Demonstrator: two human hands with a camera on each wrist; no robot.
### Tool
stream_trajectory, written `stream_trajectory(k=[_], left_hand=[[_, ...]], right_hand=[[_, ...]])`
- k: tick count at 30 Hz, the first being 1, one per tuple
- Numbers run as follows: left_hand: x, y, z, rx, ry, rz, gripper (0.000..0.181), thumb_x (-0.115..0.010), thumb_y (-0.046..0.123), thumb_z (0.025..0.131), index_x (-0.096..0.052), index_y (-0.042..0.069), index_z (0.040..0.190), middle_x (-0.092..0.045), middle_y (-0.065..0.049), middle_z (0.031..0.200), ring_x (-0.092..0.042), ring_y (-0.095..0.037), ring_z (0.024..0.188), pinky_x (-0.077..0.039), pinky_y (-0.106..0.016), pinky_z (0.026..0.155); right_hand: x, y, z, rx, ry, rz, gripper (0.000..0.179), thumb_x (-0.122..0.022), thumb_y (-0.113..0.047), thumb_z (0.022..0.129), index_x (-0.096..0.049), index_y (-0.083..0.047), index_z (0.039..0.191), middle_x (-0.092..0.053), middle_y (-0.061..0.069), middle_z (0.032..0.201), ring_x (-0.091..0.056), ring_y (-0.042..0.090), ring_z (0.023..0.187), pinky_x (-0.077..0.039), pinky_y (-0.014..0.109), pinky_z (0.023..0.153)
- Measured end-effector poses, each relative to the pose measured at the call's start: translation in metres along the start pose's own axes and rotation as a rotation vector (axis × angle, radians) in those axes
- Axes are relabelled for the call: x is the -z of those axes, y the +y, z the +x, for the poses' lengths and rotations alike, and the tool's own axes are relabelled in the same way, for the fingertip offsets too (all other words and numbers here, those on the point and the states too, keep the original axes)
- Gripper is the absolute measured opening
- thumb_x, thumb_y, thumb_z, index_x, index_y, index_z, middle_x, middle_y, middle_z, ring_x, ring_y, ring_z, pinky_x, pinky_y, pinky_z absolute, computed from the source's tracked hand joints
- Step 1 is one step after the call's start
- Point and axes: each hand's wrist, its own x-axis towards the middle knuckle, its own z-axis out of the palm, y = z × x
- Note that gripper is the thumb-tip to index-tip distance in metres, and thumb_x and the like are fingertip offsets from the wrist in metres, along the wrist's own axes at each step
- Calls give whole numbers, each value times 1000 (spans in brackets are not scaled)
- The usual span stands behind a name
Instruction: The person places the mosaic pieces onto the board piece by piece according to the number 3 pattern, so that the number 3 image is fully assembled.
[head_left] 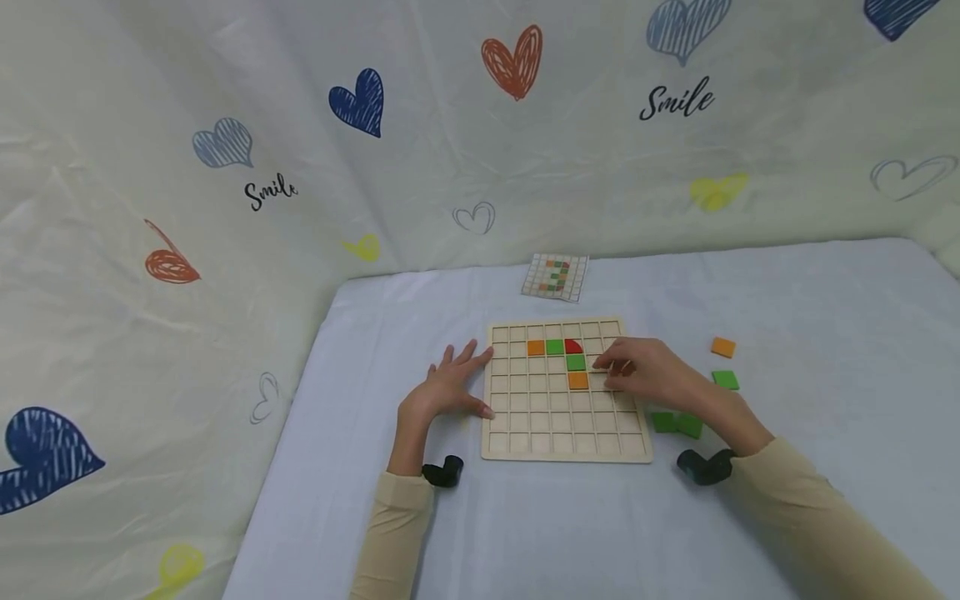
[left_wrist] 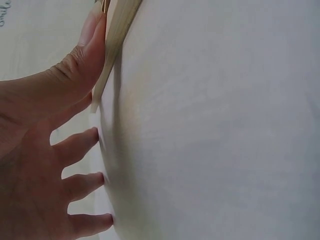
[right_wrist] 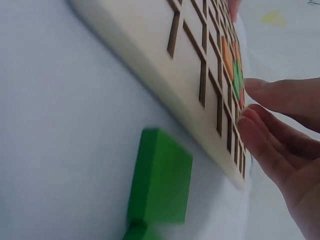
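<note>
A wooden grid board [head_left: 528,422] lies on the table. Its upper row holds an orange square [head_left: 536,347], a green square [head_left: 554,347] and a red quarter-round tile [head_left: 573,346]; another green square [head_left: 576,362] and an orange one [head_left: 577,381] run down below the red. My left hand [head_left: 442,389] has its fingers spread, with thumb and forefinger at the board's left edge. Over the right part of the grid is my right hand [head_left: 654,371], its thumb and fingertips apart. In the right wrist view no tile shows between these fingers [right_wrist: 255,132].
Right of the board lie a loose orange square [head_left: 723,347] and a green square [head_left: 725,380]. Closer to my right forearm are two more green squares [head_left: 663,422]. A pattern card [head_left: 531,282] lies behind the board. A heart-printed cloth [head_left: 420,167] hangs behind the table.
</note>
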Motion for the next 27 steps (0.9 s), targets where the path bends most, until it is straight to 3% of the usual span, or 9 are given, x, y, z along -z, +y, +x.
stream_trajectory(k=[13, 19, 27], left_hand=[[0, 2, 0, 10, -5, 2, 107, -91, 31, 77, -29, 28, 164, -10, -4, 174, 4, -40, 160, -7, -68, 125], [-1, 1, 0, 5, -6, 7, 107, -91, 30, 78, -29, 26, 164, -10, -5, 174, 4, -41, 160, -8, -69, 124], [-1, 1, 1, 0, -11, -1, 106, -90, 29, 79, -28, 25, 165, -9, -6, 174, 5, -42, 159, -6, -69, 124]], right_hand=[[15, 15, -37, 1, 14, -62, 15, -78, -3, 85, -78, -7, 100, -69, -6, 87, -56, 4, 72, -51, 22, 63], [17, 21, -52, -10, -17, -60, 14, -83, -7, 83, -78, -9, 97, -64, -12, 81, -49, 0, 69, -46, 21, 59], [16, 26, -64, -59, -102, -53, 23, -89, -15, 77, -79, -12, 98, -65, -10, 85, -52, 3, 73, -48, 21, 61]])
